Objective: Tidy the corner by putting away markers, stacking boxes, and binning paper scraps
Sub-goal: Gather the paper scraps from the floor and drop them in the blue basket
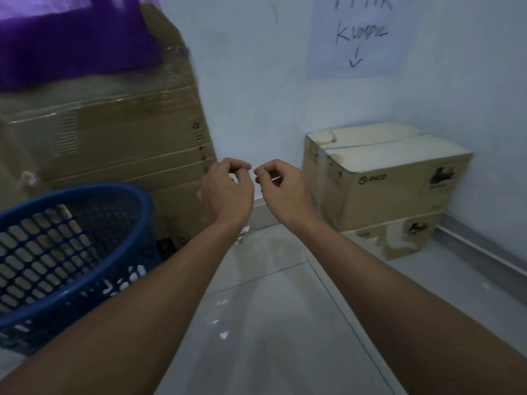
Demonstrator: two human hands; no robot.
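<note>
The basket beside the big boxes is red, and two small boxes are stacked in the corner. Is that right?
Not quite. The basket is blue, not red, as the head view shows. It is beside the big boxes, and two small boxes are stacked in the corner.

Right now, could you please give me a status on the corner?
Both up, left hand and right hand, fingers curled, nothing seen held. Two boxes stacked in corner. Blue basket by left forearm.
</note>
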